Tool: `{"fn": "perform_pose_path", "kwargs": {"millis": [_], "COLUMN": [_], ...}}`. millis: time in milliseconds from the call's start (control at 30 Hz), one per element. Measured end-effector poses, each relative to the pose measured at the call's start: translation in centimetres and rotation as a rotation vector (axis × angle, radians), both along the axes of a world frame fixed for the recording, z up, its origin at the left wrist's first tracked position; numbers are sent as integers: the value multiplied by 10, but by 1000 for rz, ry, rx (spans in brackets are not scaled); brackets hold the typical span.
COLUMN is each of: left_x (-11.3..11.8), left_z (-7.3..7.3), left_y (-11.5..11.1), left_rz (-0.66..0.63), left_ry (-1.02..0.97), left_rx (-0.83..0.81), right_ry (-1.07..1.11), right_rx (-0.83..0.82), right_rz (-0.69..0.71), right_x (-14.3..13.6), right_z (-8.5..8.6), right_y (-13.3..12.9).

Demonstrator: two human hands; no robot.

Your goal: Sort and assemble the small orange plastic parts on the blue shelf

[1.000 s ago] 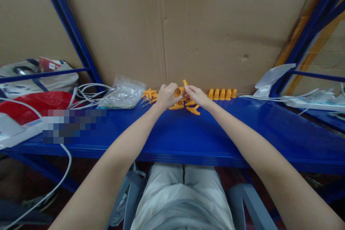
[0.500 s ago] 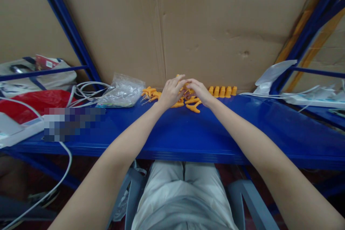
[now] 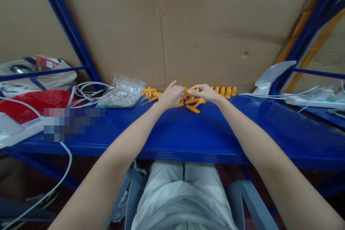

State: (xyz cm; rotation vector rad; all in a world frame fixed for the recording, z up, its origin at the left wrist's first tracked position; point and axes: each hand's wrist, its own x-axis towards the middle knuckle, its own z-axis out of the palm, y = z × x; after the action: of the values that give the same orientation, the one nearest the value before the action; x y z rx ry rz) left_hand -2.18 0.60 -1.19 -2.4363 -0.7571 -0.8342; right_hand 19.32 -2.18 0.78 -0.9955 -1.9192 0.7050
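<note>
Near the back of the blue table, my left hand is closed round an orange part, its fingers curled at the part's left side. My right hand pinches an orange piece from the right, close to my left fingertips. Whether the two pieces touch is too small to tell. Orange branched parts lie just below and between the hands. More orange parts lie to the left, beside small metal springs or screws. Several orange cups stand in a row at the right.
A clear plastic bag lies left of the parts, with white cables and a red bag further left. Cardboard rises behind the table. A power strip lies at the far right.
My hands have moved slightly apart and lower. My right hand has shifted right and now shows an orange piece between its fingers. My left fingers have curled in.
</note>
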Motion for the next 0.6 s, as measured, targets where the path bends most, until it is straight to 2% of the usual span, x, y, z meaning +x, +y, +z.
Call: {"fn": "perform_pose_path", "kwargs": {"millis": [133,300,433,600], "left_x": [1,2,1,3], "left_z": [1,1,0,2], "left_y": [-4,-3,-2,0], "left_rz": [-28,-41,-26,-47], "left_ry": [80,109,49,-115], "left_rx": [10,-49,-136,-330], "right_ry": [-247,-538,-707,-857], "right_rx": [129,246,380,568], "right_rz": [-59,-195,-297,-332], "right_x": [6,0,-8,-10], "right_z": [-2,1,4,2], "right_y": [3,-2,-7,-7]}}
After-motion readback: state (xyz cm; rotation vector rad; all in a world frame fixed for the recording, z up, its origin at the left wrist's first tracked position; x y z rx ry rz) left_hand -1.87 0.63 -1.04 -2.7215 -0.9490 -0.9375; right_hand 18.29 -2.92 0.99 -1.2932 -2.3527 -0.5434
